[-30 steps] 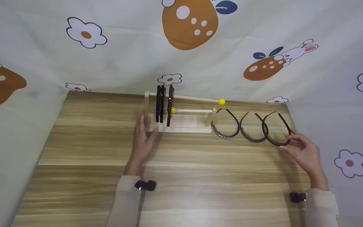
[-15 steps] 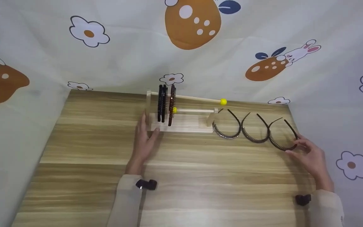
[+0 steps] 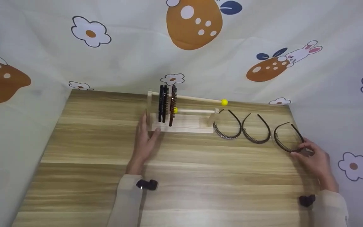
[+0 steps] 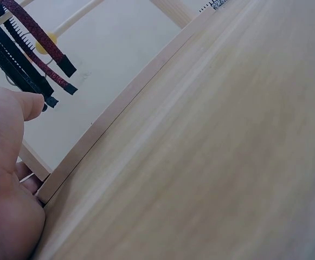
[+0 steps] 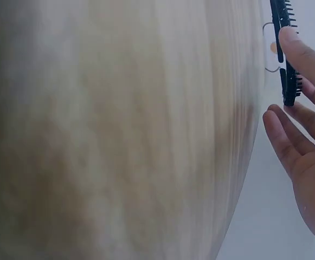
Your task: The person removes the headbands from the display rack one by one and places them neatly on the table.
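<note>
At the right of the head view, my right hand [image 3: 315, 160] pinches the near right side of a dark toothed headband [image 3: 281, 142] between thumb and fingers. The right wrist view shows this headband [image 5: 291, 84] edge-on, in black. Two more toothed headbands lie to its left, a plain dark one [image 3: 258, 141] and one with sparkling stones [image 3: 228, 137]. My left hand [image 3: 144, 145] grips the left end of a pale wooden stand [image 3: 184, 129], thumb at the front and fingers around the outer side. On the stand's upper rod hang black headbands [image 3: 162, 107] and a dark red headband [image 3: 172, 107].
The upper rod ends in a yellow ball [image 3: 224, 102], and a lower rod [image 3: 197, 111] has another yellow ball [image 3: 175, 110]. Everything stands on a wood-grain table [image 3: 200, 176]. A patterned cloth [image 3: 131, 53] rises behind and at the sides.
The headband in my right hand has shifted right and toward me; it overlapped the middle headband before and now lies apart from it. The left hand stays at the stand.
</note>
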`<state>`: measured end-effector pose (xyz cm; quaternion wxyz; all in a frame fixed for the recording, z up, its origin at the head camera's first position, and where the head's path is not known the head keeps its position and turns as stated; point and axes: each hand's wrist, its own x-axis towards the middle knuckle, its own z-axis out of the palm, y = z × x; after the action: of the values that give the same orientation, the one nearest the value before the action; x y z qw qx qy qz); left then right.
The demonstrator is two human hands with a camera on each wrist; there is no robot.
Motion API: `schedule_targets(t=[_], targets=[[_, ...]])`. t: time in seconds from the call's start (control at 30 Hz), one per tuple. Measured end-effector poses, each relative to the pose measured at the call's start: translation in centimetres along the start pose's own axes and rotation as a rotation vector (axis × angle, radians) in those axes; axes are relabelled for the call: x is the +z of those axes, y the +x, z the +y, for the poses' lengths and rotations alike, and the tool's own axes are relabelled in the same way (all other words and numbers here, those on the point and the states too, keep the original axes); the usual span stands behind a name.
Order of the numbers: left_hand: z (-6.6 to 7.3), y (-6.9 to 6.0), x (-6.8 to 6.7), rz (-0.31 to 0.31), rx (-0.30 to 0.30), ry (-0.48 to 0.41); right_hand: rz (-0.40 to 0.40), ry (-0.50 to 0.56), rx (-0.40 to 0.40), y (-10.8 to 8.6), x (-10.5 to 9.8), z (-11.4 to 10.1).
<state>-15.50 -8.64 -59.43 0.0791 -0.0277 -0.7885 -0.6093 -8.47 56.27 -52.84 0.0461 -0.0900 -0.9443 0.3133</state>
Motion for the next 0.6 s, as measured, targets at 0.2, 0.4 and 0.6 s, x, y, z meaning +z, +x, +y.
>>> schedule_targets(t=[0.2,0.4,0.6], targets=[[0.1,0.0,0.0,0.005,0.005,0.012,-0.024,-0.031,0.004,0.4,0.1,0.4],[0.1,0.1,0.0,0.01,0.045,0.021,-0.05,-0.032,-0.006,0.8,0.3,0.4],[-0.2,0.0,0.0,0.002,0.027,-0.008,-0.079,-0.005,-0.102,1.4,0.6,0.5]])
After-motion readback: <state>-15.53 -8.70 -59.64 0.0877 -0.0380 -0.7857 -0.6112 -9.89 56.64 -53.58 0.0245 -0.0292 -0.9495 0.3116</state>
